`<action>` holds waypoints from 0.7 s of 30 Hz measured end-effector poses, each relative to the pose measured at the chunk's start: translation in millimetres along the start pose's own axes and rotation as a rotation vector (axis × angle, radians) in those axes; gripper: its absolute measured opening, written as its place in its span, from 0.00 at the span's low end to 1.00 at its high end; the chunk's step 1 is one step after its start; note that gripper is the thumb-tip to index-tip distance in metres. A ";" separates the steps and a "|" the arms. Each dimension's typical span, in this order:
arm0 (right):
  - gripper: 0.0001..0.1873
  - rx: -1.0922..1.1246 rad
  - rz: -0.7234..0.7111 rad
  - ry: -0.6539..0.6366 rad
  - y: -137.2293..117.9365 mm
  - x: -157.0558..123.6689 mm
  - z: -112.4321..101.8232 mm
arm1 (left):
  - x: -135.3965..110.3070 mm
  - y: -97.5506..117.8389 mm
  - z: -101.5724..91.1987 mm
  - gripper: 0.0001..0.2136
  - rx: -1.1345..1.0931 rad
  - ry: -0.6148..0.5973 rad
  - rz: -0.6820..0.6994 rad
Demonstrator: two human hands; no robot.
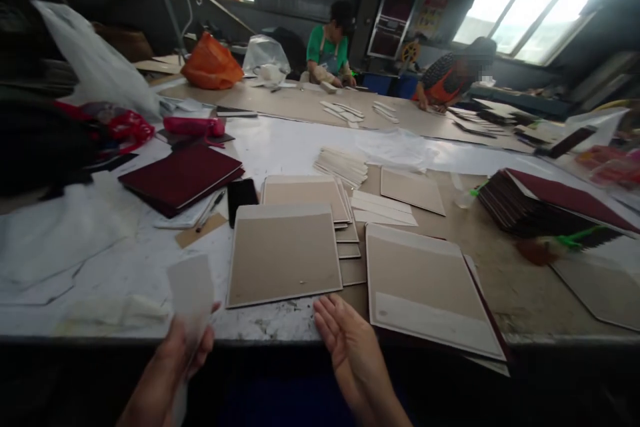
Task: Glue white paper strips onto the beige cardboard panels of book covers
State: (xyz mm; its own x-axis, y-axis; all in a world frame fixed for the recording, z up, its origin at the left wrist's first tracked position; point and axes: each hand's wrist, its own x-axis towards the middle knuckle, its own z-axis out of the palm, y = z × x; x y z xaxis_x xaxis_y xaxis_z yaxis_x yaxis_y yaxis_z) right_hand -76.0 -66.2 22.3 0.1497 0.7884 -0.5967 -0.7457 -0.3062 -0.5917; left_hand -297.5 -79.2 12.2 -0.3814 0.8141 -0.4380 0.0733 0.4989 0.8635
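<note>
My left hand point(183, 353) grips a pale strip point(193, 287), which stands up from the fingers and is slightly blurred. At the table's front edge, my right hand point(345, 337) is held with its fingers stretched out and nothing in them. Just beyond its fingertips lies a beige panel point(285, 253) with a white band along its far edge, on top of other panels. To the right of that hand rests another beige panel point(430, 280) with white bands at its near and far ends; dark red board edges show beneath it.
White strips point(383, 208) and a strip bundle point(341, 167) lie behind the panels. A phone point(242, 199) and dark red boards point(183, 177) are at left. A dark red stack point(550, 203) and green-handled brush point(565, 240) sit right. Two people work across the table.
</note>
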 end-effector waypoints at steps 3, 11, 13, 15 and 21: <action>0.29 -0.198 0.044 -0.065 -5.1 -11.7 -5.3 | -14.8 2.8 21.6 0.29 -0.082 -0.145 -0.029; 0.17 -0.618 -0.068 -0.426 10.7 -22.5 22.9 | -42.4 15.4 47.0 0.18 0.089 -0.551 0.164; 0.10 -0.645 -0.116 -0.450 13.8 -21.8 26.4 | -43.0 13.5 48.7 0.18 0.086 -0.576 0.159; 0.09 -0.738 -0.219 -0.438 13.4 -20.7 26.8 | -42.4 12.3 48.0 0.17 0.112 -0.538 0.193; 0.09 -1.517 -0.575 -0.633 1.6 -21.4 25.4 | -35.6 22.1 30.3 0.13 0.117 -0.429 0.304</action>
State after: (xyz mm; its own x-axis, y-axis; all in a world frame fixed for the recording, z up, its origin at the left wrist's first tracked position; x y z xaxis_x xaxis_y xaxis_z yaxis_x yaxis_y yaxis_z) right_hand -96.9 -70.1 47.9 -0.3774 0.9227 -0.0782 0.5814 0.1703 -0.7956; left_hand -254.4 -88.2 39.4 0.0818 0.9632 -0.2562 0.2338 0.2313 0.9444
